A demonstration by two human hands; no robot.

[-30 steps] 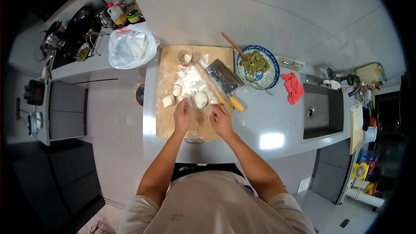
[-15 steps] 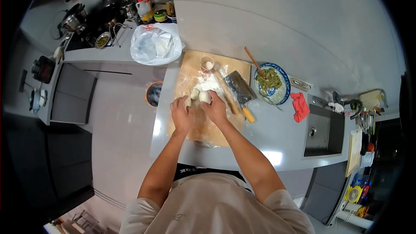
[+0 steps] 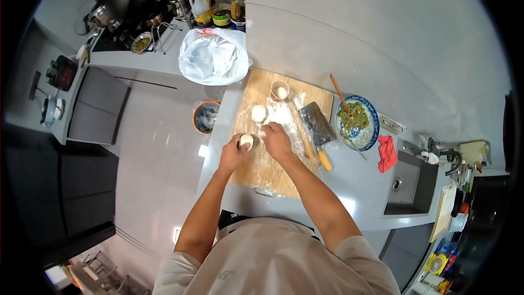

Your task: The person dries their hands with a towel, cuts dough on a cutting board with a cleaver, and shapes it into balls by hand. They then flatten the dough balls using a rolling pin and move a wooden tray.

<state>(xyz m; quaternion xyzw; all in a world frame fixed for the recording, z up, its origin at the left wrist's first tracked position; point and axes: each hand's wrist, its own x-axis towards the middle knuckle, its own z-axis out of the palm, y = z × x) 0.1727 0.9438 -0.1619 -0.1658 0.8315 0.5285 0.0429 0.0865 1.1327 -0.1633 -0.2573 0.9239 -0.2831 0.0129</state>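
My left hand [image 3: 232,154] is closed around a round piece of pale dough [image 3: 246,141], low over the left part of a floured wooden board [image 3: 284,178]. Close by on the right, my right hand [image 3: 277,143] has its fingers pinched on another pale dough piece, mostly covered by the fingertips. A rounded dough lump [image 3: 258,113] lies on the board just beyond both hands. White flour [image 3: 280,114] is spread beside it. A wooden rolling pin [image 3: 301,127] lies to the right of my right hand, alongside a cleaver [image 3: 316,123] with a yellow handle.
A small cup of flour [image 3: 279,90] stands at the board's far side. To the right are a blue-patterned bowl [image 3: 357,123] of green filling, a red cloth [image 3: 387,153] and a sink [image 3: 410,183]. A white plastic bag [image 3: 214,57] sits at the back left.
My hands have moved apart slightly and nearer to my body. The dough lump that was between them now lies beyond them on the board. The whole view has shifted a little.
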